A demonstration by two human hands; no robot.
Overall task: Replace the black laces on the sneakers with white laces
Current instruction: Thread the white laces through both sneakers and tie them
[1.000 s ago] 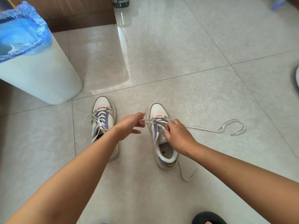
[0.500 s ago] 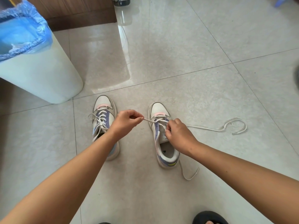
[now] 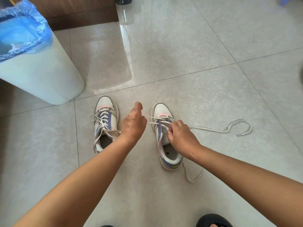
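— Head camera first: where do the sneakers stand?
— Side by side on the tiled floor (image 3: 196, 71). The left sneaker (image 3: 105, 123) is fully laced in white; the right sneaker (image 3: 164, 136) is laced only near its toe.
— And the hands?
— The left hand (image 3: 132, 123) sits between the two shoes, fingers curled around the white lace (image 3: 151, 119), which runs taut from it to the front eyelets. The right hand (image 3: 180, 138) rests over the right sneaker's tongue, fingertips pinching the lace there.
— Loose ends?
— One stretch trails right across the floor into a hook shape; another curls beside the heel.
— Anything else?
— A white bin (image 3: 37, 76) with a blue liner stands at far left.
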